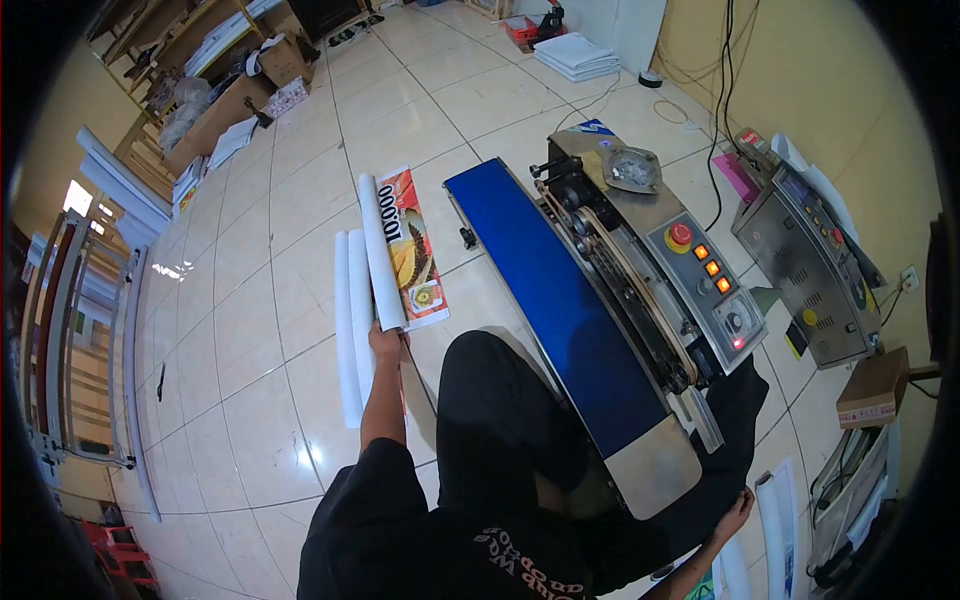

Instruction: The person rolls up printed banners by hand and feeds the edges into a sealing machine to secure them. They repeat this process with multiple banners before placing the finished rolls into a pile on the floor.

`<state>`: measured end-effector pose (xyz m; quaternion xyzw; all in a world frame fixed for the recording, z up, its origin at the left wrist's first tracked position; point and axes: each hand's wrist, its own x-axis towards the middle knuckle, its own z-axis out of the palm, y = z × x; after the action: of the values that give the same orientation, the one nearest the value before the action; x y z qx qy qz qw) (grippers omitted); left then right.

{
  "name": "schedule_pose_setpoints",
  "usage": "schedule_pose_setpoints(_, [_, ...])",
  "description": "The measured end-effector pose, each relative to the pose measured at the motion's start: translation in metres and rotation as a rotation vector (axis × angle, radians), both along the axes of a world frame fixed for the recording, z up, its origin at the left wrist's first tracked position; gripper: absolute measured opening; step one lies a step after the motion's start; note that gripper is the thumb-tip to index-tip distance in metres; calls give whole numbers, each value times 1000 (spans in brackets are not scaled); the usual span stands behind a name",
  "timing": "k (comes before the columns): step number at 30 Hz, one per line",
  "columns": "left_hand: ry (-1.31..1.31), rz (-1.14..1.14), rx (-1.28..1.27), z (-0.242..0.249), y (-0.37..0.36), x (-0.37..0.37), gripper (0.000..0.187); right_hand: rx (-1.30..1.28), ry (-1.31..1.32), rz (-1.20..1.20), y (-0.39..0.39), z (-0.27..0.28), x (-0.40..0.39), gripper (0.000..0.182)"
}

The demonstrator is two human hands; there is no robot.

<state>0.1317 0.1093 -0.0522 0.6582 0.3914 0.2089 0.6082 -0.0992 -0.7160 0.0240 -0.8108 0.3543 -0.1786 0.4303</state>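
1. Hands, head view: the left hand (386,342) is closed on the lower end of a partly rolled poster (380,255); the right hand (735,516) is at the trouser leg (735,420), fingers bent, and whether it pinches anything cannot be told.
2. Poster, same view: it lies on the tiled floor (290,290), left of the left edge of a blue belt (560,310); its exposed strip shows fruit and a large price figure. White rolls (351,385) lie just beside it, on its left.
3. Belt machine: along the belt's right edge runs the mechanism, then a control panel (705,285) with a red knob (680,234) and three lit orange buttons (712,268). A clear dish (632,170) rests on the housing toward its far end.
4. Surroundings: a second metal machine (815,270) and a cardboard box (872,390) are near the floor's right edge; stacked white sheets (577,57) lie toward the far edge; further rolls (777,530) lie near the right hand.
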Motion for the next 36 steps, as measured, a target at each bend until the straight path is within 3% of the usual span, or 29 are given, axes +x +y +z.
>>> schedule_pose_setpoints(2, [137, -96, 810, -3, 2, -5, 54, 0, -10, -2, -3, -6, -2, 28])
schedule_pose_setpoints(5, [284, -137, 1025, 39, -31, -11, 65, 5, -26, 4, -6, -8, -4, 28])
schedule_pose_setpoints(7, [303, -196, 1080, 44, -38, -14, 55, 12, -33, 12, -5, -7, -1, 29])
schedule_pose_setpoints(10, [280, -609, 1365, 44, -43, -18, 46, -15, -8, 11, -7, -8, -1, 28])
schedule_pose_setpoints(13, [128, -554, 1246, 40, -48, -10, 50, 19, -45, 18, -11, -16, -4, 27])
schedule_pose_setpoints(14, [81, -452, 1195, 38, -49, -2, 64, 34, -55, 9, -11, -18, -4, 27])
schedule_pose_setpoints(15, [82, -455, 1196, 40, -52, 6, 64, 48, -63, 4, -10, -17, -4, 27])
schedule_pose_setpoints(17, [231, -175, 1045, 49, -61, 21, 76, 57, -50, 6, -10, -16, -5, 27])
schedule_pose_setpoints(18, [467, -217, 914, 56, -62, 25, 80, 62, -41, 8, -11, -15, -4, 28])
schedule_pose_setpoints(22, [510, -186, 1022, 37, -38, 20, 84, 13, -37, 15, -6, -10, -4, 28])
schedule_pose_setpoints(26, [485, -200, 1039, 39, -39, -32, 87, 41, -70, -4, 1, -4, -3, 28])
schedule_pose_setpoints(28, [669, -204, 940, 71, -61, -75, 89, 45, -65, 3, 3, -3, -4, 28])
schedule_pose_setpoints(30, [774, -217, 1044, 60, -66, -124, 89, 50, -92, -8, 5, 0, -1, 27])
schedule_pose_setpoints(31, [825, -314, 1074, 77, -80, -150, 87, 138, -115, -48, 14, 11, 3, 25])
schedule_pose_setpoints(32, [848, -297, 1026, 62, -77, -174, 80, 91, -102, -62, 0, -9, -2, 24])
schedule_pose_setpoints(33, [605, -685, 1741, 0, -22, -218, 70, 51, -121, -45, 5, -6, 0, 24])
schedule_pose_setpoints(34, [855, -508, 1283, 40, -67, -217, 54, 30, -92, -32, 13, 4, 4, 26])
schedule_pose_setpoints(35, [486, -569, 1435, 40, -64, -235, 49, 32, -87, -25, 12, 2, 4, 25])
schedule_pose_setpoints(36, [633, -469, 1446, 50, -78, -240, 48, 115, -124, -66, 21, 9, 9, 23])
